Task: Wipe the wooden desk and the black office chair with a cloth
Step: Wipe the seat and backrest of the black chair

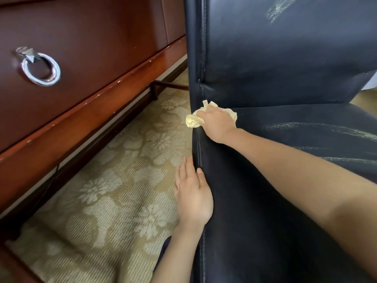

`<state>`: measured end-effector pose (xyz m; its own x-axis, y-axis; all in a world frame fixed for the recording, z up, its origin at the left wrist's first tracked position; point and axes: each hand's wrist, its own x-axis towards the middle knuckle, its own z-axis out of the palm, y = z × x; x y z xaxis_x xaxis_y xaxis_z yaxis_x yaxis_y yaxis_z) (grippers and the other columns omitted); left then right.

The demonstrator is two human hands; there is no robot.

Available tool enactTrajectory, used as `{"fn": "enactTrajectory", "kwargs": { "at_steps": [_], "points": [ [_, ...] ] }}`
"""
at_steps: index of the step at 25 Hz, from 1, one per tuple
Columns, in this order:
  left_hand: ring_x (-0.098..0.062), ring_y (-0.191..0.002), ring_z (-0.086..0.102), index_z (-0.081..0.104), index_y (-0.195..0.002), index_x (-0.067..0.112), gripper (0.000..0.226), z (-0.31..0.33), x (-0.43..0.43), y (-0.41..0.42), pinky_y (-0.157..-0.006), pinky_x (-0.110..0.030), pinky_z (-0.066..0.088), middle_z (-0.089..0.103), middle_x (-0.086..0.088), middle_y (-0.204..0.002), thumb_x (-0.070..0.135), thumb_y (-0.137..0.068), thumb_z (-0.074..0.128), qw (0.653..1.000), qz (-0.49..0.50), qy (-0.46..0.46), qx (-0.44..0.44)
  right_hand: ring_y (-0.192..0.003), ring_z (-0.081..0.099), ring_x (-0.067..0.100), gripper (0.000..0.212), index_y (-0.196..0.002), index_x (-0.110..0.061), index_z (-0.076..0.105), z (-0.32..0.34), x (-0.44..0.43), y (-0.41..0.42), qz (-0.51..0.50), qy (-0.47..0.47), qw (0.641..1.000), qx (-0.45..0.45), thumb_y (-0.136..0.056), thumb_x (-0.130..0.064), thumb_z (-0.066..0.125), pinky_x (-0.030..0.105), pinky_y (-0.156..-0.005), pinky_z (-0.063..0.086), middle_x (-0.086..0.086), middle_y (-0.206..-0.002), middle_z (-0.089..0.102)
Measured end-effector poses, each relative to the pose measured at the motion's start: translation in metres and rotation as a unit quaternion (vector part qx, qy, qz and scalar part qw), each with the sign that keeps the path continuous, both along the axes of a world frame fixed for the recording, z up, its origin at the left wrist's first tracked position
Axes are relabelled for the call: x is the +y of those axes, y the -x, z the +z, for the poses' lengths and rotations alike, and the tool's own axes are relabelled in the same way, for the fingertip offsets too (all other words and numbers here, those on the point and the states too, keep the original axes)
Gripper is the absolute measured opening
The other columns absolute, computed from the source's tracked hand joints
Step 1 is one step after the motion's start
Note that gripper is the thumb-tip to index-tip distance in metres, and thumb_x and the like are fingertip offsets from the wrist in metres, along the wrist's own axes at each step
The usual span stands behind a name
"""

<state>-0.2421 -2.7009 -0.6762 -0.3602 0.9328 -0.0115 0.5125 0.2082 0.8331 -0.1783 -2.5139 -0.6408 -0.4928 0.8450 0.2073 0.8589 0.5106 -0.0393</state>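
The black office chair (285, 58) fills the right side, with its backrest above and its seat (265, 201) below. Pale streaks mark both surfaces. My right hand (217, 124) presses a crumpled yellow cloth (192, 120) onto the seat's back left corner, where seat meets backrest. My left hand (193, 193) lies flat along the seat's left edge, thumb on top and fingers down its side. The wooden desk (91, 78) stands to the left, reddish brown with a chipped lower edge.
A silver ring pull (40, 67) hangs on the desk's drawer front. Beige floral carpet (114, 190) covers the floor between desk and chair. A wooden foot rail (171, 84) shows under the desk, close to the chair's back.
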Motion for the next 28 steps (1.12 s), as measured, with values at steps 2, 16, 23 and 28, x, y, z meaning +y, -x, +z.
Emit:
{"fn": "enactTrajectory", "kwargs": {
  "at_steps": [2,16,23,28],
  "points": [
    [-0.007,-0.145,0.006,0.008,-0.152,0.025,0.052,0.001,-0.001,0.000,-0.120,-0.033,0.006,0.014,0.011,-0.158,0.022,-0.103,0.025,1.000,0.009,-0.011,0.007,-0.102,0.050,0.021,0.029,-0.118,-0.023,0.059,0.000,-0.019,-0.011,0.096,-0.005,0.995,0.001,-0.096,-0.013,0.042,0.036,-0.078,0.044,0.004,-0.106,0.054],
    [-0.010,-0.146,0.004,0.008,-0.152,0.021,0.060,0.001,-0.005,0.000,-0.119,-0.037,0.008,0.012,0.007,-0.159,0.003,-0.099,0.029,0.998,-0.002,-0.033,0.051,-0.103,0.052,0.018,0.032,-0.127,-0.024,0.058,0.012,-0.078,-0.088,0.267,0.135,0.954,-0.002,-0.097,-0.029,0.049,0.039,-0.086,0.047,-0.001,-0.116,0.054],
    [-0.005,-0.144,0.011,0.024,-0.149,0.027,0.049,0.001,-0.004,0.000,-0.119,-0.034,0.009,0.021,0.011,-0.156,0.012,-0.103,0.026,0.999,-0.009,-0.037,0.019,-0.103,0.049,0.024,0.024,-0.115,-0.019,0.061,0.008,-0.002,-0.057,0.084,0.094,0.989,0.079,-0.098,-0.023,0.045,0.039,-0.083,0.040,0.001,-0.103,0.048],
    [-0.006,-0.143,0.017,0.029,-0.147,0.025,0.048,-0.002,-0.005,0.000,-0.119,-0.032,0.013,0.027,0.010,-0.153,0.009,-0.102,0.027,0.999,-0.004,-0.046,0.008,-0.106,0.053,0.032,0.029,-0.123,-0.017,0.055,-0.003,0.042,-0.028,-0.135,0.065,0.984,0.100,-0.097,-0.020,0.045,0.036,-0.080,0.041,0.015,-0.116,0.053]
  ]
}}
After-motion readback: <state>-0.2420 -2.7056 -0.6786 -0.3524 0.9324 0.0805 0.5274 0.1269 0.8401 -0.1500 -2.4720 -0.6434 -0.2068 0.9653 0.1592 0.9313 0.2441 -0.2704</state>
